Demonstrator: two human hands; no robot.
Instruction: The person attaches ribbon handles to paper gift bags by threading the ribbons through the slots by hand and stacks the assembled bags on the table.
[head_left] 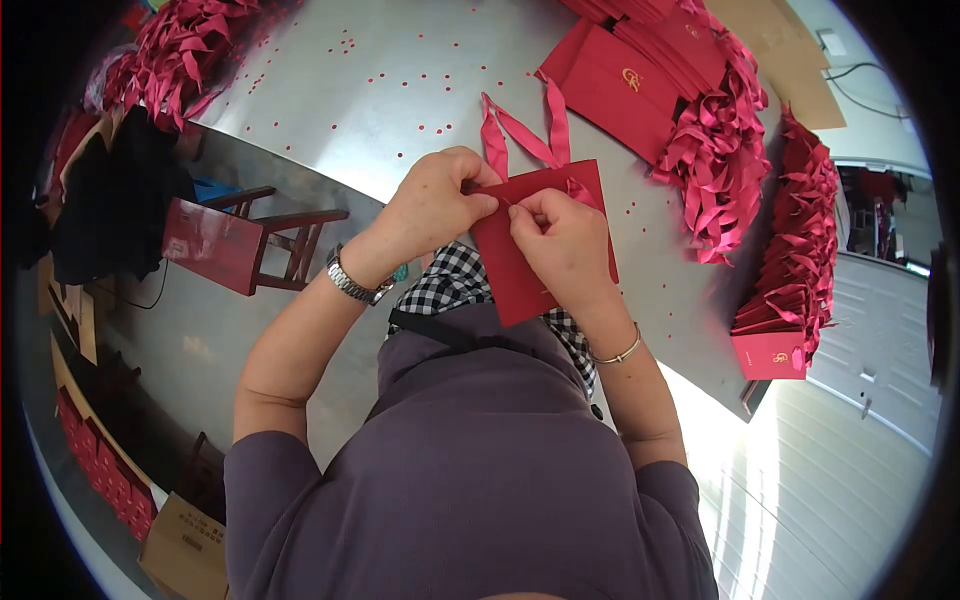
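Red bag (497,275): centre of the frame, slightly slanted, between the two hands at the near edge of the worktop (370,150), above the lap.
Ribbon (525,136): pink, looping out past the bag's top edge.
Left hand (432,203): thumb and fingers narrow, pinching the bag's top edge near its left corner; a metal watch (349,279) circles the wrist.
Right hand (568,248): over the bag's face, thumb and forefinger tips drawn together; whatever may be between them is too small to tell; a bracelet (622,349) rings the wrist.
Stacked bags (610,85): upper right of the frame, overlapping, with bunched ribbons (712,165) at their ends.
Standing row of bags (790,250): right of the frame, at the worktop's edge.
Red dots (440,129): scattered over the worktop, upper middle.
Stool (213,245): left of the frame, reddish brown.
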